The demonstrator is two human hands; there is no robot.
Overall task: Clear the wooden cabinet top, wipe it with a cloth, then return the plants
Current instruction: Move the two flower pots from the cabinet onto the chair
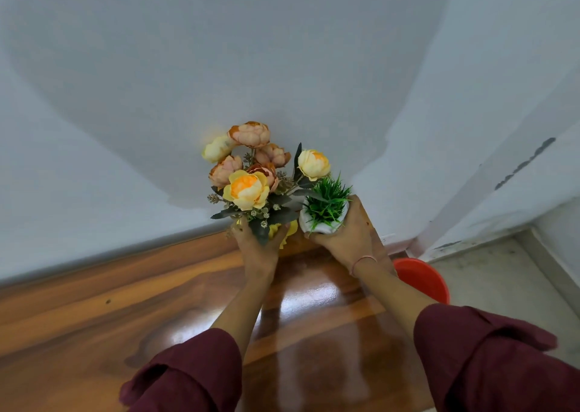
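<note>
The pale wall (pixel 282 50) fills the top of the view, and below it the wooden cabinet top (pixel 94 317) runs wide and glossy, throwing back the person's forearms in its sheen. No cloth is in sight. That shine could mean the wipe is done, but it is only a guess.

Off the cabinet's right end, down on the floor, sits a red bucket (pixel 422 278), part hidden behind the right forearm.

Now the plants, both at the back of the top, close against the wall. The bouquet of yellow and peach artificial flowers (pixel 248 173) stands upright in a yellow vase (pixel 290 231). The left hand (pixel 257 245) is wrapped round the vase low down, under the leaves, a sensible spot since the tall blooms make it top-heavy. Just beside it on the right is the little green grass plant (pixel 328 202) in its white pot (pixel 306 223), the right hand (pixel 348 235) cupping the pot from the side and beneath, fingers curled round it. A thin bracelet (pixel 362 262) rings that wrist.

Both at once, one per hand, which saves a trip. Whether the bases rest on the wood or hang just above it cannot be told, so lifting off or setting back stays open.
</note>
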